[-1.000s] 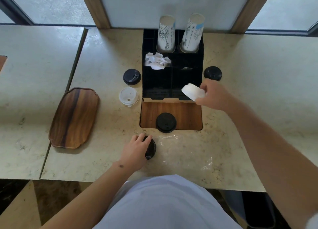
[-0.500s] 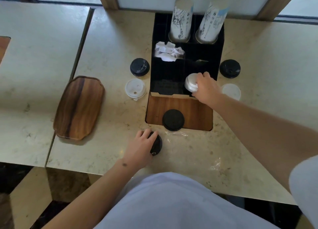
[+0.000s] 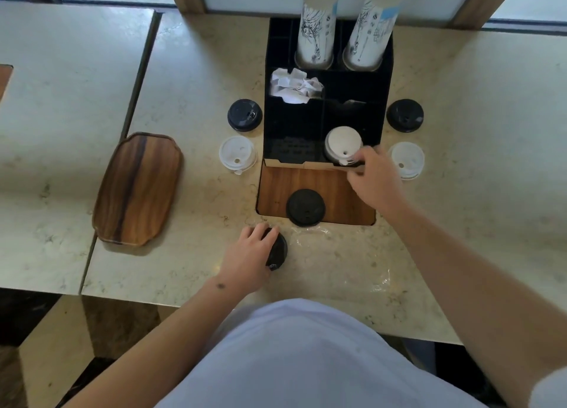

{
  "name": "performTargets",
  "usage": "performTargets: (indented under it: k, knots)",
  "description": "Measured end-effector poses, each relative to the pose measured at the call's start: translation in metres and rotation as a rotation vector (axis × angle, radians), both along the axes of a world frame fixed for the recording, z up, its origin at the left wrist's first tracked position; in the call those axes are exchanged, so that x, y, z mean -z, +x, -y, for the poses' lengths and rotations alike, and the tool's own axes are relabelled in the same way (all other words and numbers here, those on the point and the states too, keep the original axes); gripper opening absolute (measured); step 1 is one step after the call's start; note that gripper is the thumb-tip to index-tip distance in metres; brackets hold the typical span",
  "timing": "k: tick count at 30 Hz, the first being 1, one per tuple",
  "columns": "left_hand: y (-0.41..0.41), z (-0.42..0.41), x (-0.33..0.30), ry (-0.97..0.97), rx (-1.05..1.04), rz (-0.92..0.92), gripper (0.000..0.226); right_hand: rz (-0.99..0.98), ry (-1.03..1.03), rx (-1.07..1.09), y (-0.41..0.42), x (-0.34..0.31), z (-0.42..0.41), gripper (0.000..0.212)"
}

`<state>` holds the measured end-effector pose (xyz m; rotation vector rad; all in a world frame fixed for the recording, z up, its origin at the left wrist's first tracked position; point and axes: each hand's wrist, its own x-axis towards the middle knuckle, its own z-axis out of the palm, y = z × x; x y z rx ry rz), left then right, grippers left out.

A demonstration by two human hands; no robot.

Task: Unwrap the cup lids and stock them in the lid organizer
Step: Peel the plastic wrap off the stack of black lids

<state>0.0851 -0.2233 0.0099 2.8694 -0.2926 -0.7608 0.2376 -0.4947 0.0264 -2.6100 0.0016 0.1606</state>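
The black lid organizer [image 3: 326, 113] stands mid-table on a wooden base [image 3: 337, 189]. A white lid stack [image 3: 341, 142] sits in its front right compartment, and my right hand [image 3: 372, 177] pinches the stack's near rim. My left hand [image 3: 248, 254] grips a black lid stack [image 3: 278, 251] lying on its side on the table in front of the base. One black lid [image 3: 305, 206] rests on the base. Loose lids flank the organizer: a black lid [image 3: 244, 115] and a white lid [image 3: 237, 154] on the left, another black lid [image 3: 405, 115] and white lid [image 3: 406, 160] on the right.
Two tall paper cup stacks [image 3: 316, 30] fill the organizer's back slots, with white paper packets [image 3: 294, 85] in a middle slot. Clear plastic wrap [image 3: 380, 280] lies on the table near my body. A wooden tray [image 3: 138, 189] sits at the left by the table seam.
My right hand has carried the white lid stack down into the front right compartment and drawn back to its rim. My left hand has stayed on the black lid stack.
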Motion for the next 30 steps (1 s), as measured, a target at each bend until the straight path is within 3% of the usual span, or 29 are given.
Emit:
performTargets:
  k: [3, 7, 11, 13, 17, 22, 27, 30]
  knots:
    - [-0.001, 0.0, 0.0, -0.001, -0.005, -0.003, 0.095, -0.094, 0.136, 0.136, -0.066, -0.001, 0.018, 0.011]
    - [-0.003, 0.0, -0.001, -0.025, -0.008, 0.004, 0.094, -0.257, 0.117, 0.258, -0.143, 0.0, 0.049, 0.006]
    - [-0.004, -0.004, -0.002, -0.079, -0.014, -0.035, 0.101, -0.374, -0.075, 0.122, -0.176, 0.009, 0.057, 0.025]
    - [-0.007, -0.006, -0.003, -0.169, -0.141, -0.052, 0.103, -0.369, -0.105, 0.078, -0.174, 0.011, 0.053, 0.029]
    - [-0.012, -0.012, 0.001, -0.374, -0.649, -0.004, 0.077, -0.496, 0.05, 0.217, -0.162, 0.012, 0.045, 0.033]
    - [-0.02, -0.022, 0.007, -0.545, -0.998, -0.284, 0.04, -0.798, 0.578, 0.674, -0.148, 0.011, 0.026, 0.026]
    - [-0.03, -0.023, 0.015, -0.607, -1.049, -0.314, 0.017, -0.827, 0.447, 0.408, -0.155, 0.009, 0.023, 0.029]
    - [-0.032, -0.022, 0.014, -0.651, -1.043, -0.323, 0.01, -0.888, 0.621, 0.296, -0.159, 0.004, 0.021, 0.023]
